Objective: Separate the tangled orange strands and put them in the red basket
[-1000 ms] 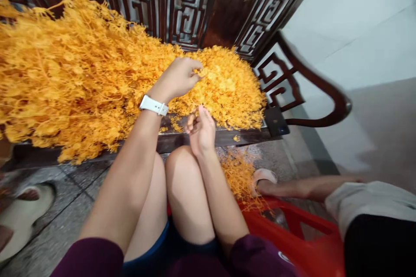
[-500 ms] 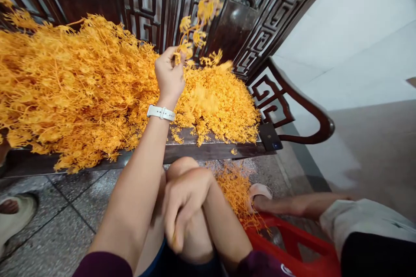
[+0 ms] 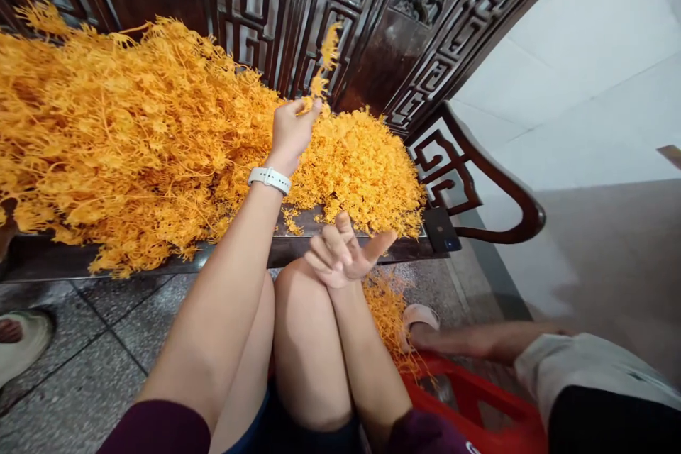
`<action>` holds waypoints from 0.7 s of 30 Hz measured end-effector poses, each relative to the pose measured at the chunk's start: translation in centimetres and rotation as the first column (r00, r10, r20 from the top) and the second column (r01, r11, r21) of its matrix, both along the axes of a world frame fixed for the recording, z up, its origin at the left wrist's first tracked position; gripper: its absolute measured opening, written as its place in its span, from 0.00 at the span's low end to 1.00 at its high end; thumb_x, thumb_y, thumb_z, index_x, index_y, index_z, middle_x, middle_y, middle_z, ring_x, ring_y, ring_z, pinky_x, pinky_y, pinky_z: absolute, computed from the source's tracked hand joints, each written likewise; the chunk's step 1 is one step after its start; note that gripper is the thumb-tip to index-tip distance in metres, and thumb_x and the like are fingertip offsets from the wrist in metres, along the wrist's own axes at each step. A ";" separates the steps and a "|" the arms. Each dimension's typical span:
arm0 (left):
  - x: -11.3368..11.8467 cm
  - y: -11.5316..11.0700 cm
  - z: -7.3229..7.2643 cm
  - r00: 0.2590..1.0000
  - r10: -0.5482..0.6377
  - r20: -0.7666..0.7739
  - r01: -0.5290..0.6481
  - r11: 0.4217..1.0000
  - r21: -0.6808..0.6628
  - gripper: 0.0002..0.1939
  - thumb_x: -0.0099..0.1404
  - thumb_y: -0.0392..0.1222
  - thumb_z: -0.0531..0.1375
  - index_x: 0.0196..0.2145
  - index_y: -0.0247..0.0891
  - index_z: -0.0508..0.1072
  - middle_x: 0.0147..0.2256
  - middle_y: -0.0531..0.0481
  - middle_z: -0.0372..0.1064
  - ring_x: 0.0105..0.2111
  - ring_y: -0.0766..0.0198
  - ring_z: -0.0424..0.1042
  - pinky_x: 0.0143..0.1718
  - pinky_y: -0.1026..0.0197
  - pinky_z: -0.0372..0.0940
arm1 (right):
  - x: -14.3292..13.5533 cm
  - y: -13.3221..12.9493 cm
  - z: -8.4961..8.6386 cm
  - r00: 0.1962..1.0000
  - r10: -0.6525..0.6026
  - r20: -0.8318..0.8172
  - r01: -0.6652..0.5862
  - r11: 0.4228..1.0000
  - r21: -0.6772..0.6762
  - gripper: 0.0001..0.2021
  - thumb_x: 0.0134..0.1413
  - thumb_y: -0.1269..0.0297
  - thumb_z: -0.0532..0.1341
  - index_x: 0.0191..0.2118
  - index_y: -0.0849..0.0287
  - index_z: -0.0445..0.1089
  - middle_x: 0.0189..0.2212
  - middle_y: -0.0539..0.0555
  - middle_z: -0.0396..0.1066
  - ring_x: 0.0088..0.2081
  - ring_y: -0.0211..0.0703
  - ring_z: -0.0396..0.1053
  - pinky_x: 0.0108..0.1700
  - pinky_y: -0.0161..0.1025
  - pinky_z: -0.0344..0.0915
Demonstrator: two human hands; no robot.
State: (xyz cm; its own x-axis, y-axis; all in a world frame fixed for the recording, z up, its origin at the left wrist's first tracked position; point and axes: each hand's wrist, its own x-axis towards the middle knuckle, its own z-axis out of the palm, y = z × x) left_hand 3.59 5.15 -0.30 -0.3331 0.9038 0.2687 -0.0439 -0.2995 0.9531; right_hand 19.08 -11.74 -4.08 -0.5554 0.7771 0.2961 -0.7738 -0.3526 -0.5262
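Observation:
My left hand (image 3: 292, 131), a white band (image 3: 269, 179) on its wrist, is raised over the piles. Its thumb and fingers pinch an orange artificial flower sprig (image 3: 328, 50) that points upward. Below and to the right, my right hand (image 3: 343, 252) hovers above my knees near the bench edge. Its thumb and index finger are spread, the other fingers are partly curled, and nothing shows in it. A big heap of orange branched sprigs (image 3: 128, 135) lies left of my left hand. Just right of it is a smaller pile of loose orange florets (image 3: 372, 163).
The dark carved wooden bench (image 3: 181, 259) carries both piles and a dark phone (image 3: 441, 230) at its right end. Orange stems (image 3: 391, 316) lie on the floor beside a red plastic stool (image 3: 479, 397). Another person's leg (image 3: 473, 340) is at right; a shoe (image 3: 26, 344) shows at left.
My right hand has risen from my lap toward the bench edge, and its fingers have spread. My left hand has shifted slightly right and down, and the sprig in it has turned.

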 end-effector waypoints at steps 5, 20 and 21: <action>2.1 -2.6 2.3 0.974 -0.160 -0.161 0.168 0.985 0.039 0.25 0.70 0.43 0.67 0.23 0.41 0.56 0.23 0.57 0.44 0.26 0.69 0.55 0.30 0.63 0.56 | -0.3 -0.2 0.6 0.991 -0.042 0.124 0.062 0.985 -0.164 0.27 0.58 0.32 0.62 0.33 0.55 0.69 0.20 0.44 0.50 0.22 0.35 0.42 0.23 0.33 0.50; 1.3 -5.4 3.4 0.569 -0.658 -0.494 0.638 0.732 -0.240 0.21 0.63 0.52 0.70 0.24 0.37 0.67 0.24 0.54 0.56 0.31 0.65 0.66 0.33 0.59 0.56 | -0.9 -0.1 0.5 0.921 -0.024 0.390 0.128 0.962 -0.242 0.19 0.57 0.44 0.66 0.38 0.53 0.63 0.22 0.43 0.53 0.22 0.35 0.46 0.23 0.32 0.48; 1.5 -5.3 3.4 0.564 -0.657 -0.500 0.635 0.732 -0.246 0.21 0.63 0.52 0.70 0.25 0.37 0.67 0.24 0.54 0.56 0.31 0.65 0.66 0.32 0.59 0.56 | -1.1 -0.2 0.4 0.903 -0.019 0.429 0.137 0.959 -0.247 0.17 0.56 0.50 0.68 0.37 0.53 0.62 0.22 0.42 0.53 0.22 0.34 0.46 0.23 0.32 0.48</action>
State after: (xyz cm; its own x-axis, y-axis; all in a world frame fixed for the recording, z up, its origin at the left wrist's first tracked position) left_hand 5.08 -0.19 3.08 0.5276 0.8329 0.1670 0.2880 -0.3603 0.8873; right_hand 18.01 -11.91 -3.65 -0.5152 0.8395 -0.1726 -0.5333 -0.4716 -0.7023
